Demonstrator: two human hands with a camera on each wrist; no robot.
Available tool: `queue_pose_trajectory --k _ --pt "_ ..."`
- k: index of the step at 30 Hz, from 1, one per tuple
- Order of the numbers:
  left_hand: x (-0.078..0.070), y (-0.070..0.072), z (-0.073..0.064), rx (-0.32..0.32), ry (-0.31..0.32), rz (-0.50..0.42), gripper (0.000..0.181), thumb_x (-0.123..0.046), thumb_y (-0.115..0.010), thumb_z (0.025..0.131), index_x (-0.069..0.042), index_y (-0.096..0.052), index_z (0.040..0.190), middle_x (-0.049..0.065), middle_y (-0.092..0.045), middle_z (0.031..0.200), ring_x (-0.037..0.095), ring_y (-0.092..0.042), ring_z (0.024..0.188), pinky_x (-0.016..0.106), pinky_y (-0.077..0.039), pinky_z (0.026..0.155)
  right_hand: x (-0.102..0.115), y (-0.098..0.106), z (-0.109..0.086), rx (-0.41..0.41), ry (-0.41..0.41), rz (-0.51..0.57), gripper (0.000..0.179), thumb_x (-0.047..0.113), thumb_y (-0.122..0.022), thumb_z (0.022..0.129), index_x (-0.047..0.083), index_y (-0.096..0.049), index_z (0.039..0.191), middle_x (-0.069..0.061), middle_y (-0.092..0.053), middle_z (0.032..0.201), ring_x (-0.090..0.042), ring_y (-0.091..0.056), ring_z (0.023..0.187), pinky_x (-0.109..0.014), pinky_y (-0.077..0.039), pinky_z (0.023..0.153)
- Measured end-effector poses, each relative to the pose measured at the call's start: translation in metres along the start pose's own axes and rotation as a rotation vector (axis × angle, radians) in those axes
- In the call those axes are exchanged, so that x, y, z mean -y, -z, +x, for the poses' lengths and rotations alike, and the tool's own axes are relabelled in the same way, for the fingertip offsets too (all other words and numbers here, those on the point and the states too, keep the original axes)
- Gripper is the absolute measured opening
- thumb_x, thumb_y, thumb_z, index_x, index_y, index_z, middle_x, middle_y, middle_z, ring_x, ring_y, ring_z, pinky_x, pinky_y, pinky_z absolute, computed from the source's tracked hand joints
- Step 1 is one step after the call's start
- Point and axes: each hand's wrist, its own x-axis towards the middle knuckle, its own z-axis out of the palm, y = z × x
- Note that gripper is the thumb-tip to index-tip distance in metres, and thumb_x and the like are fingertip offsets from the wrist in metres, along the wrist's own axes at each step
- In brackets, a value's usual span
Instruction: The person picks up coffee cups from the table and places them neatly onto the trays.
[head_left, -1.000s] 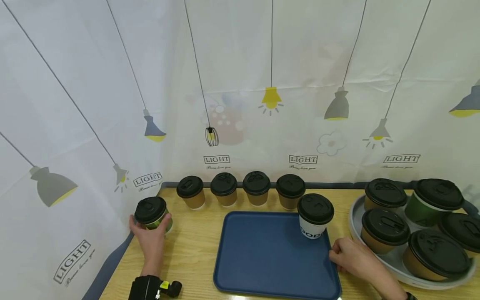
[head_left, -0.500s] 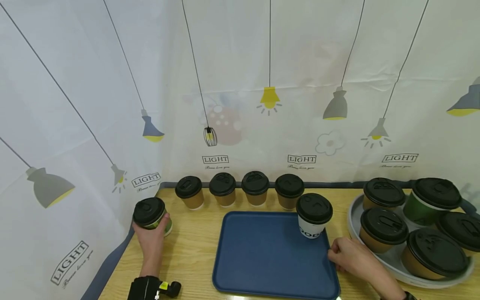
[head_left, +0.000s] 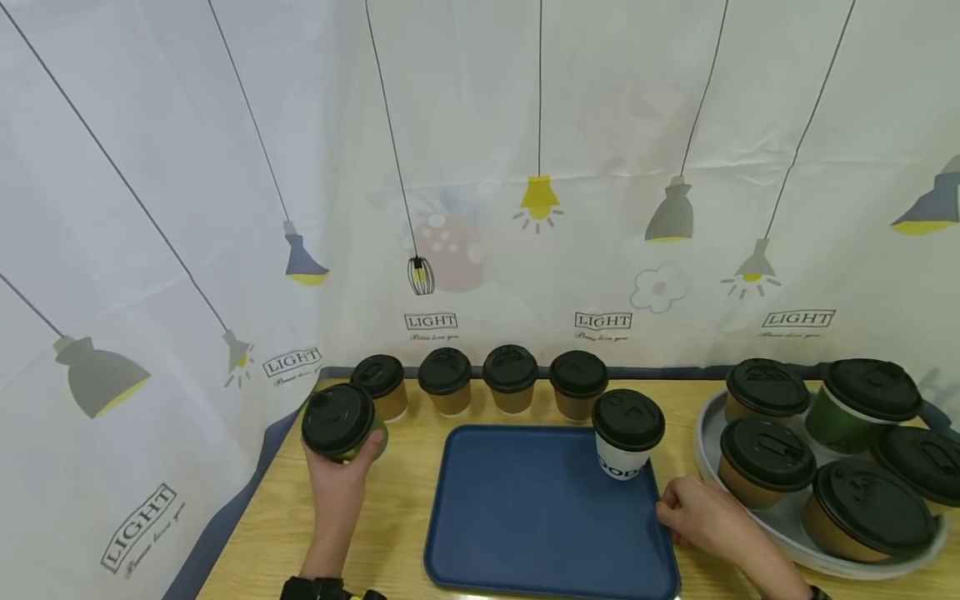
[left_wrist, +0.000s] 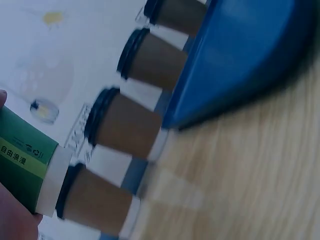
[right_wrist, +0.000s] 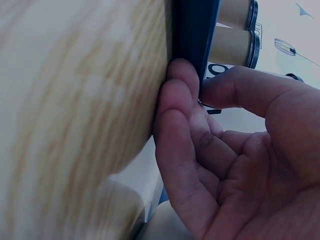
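Observation:
My left hand grips a green paper coffee cup with a black lid, left of the blue tray. In the left wrist view the cup's green sleeve and white base show, with the cup held off the table. At the tray's right side, my right hand pinches the rim of the blue tray. The right wrist view shows the thumb above the rim and fingertips beneath it. On the tray's far right corner stands a white paper cup, black-lidded and upright.
Several brown lidded cups line the back of the wooden table. On the right, a round grey tray bears several brown cups and a large green cup. A printed curtain hangs behind and left.
My left hand has lifted the green coffee cup and carried it right, towards the tray. It now partly overlaps the leftmost brown cup in view. My right hand stays at the tray's rim.

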Motion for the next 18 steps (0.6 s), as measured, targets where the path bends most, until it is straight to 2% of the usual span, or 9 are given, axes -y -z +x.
queue_pose_trajectory --k 4,7,11,14,18 --pt "-0.011 -0.023 -0.010 0.108 -0.084 -0.075 0.079 0.015 -0.076 0.082 -0.002 -0.040 0.150 0.001 -0.055 0.135 0.013 -0.058 0.120 0.020 -0.047 0.100 -0.001 -0.001 -0.002 0.003 -0.009 0.015 0.024 0.012 -0.063 0.097 0.012 -0.065 0.073 -0.002 -0.062 0.062 -0.018 -0.055 0.056 -0.031 -0.041 0.057" --pt "-0.019 -0.041 -0.021 0.213 -0.098 -0.138 0.076 0.017 -0.076 0.079 0.001 -0.044 0.146 0.002 -0.060 0.133 0.015 -0.061 0.117 0.024 -0.049 0.100 -0.002 -0.001 -0.002 0.003 -0.002 0.021 0.025 0.013 -0.063 0.098 0.012 -0.065 0.073 -0.002 -0.062 0.062 -0.018 -0.056 0.056 -0.031 -0.041 0.056" --pt "-0.027 -0.067 -0.039 0.378 -0.046 -0.174 0.075 0.010 -0.080 0.081 -0.006 -0.045 0.146 0.001 -0.060 0.133 0.016 -0.062 0.117 0.029 -0.050 0.101 -0.002 -0.001 -0.002 0.004 0.003 0.020 0.024 0.014 -0.063 0.098 0.012 -0.065 0.074 -0.001 -0.062 0.063 -0.017 -0.057 0.058 -0.032 -0.042 0.057" --pt "-0.031 -0.086 -0.051 0.518 -0.021 -0.214 0.077 0.003 -0.081 0.083 -0.008 -0.043 0.149 0.007 -0.058 0.138 0.021 -0.060 0.123 0.040 -0.047 0.107 -0.002 -0.001 -0.002 0.011 -0.006 0.020 0.024 0.015 -0.063 0.099 0.012 -0.065 0.075 -0.001 -0.062 0.064 -0.017 -0.057 0.058 -0.032 -0.042 0.057" --pt "-0.035 -0.110 -0.067 0.653 0.048 -0.231 0.083 -0.005 -0.083 0.083 -0.012 -0.039 0.153 0.009 -0.055 0.144 0.023 -0.055 0.131 0.053 -0.039 0.113 0.000 -0.001 -0.002 0.006 0.000 0.017 0.026 0.014 -0.063 0.099 0.012 -0.064 0.073 -0.002 -0.062 0.063 -0.018 -0.057 0.057 -0.032 -0.041 0.057"
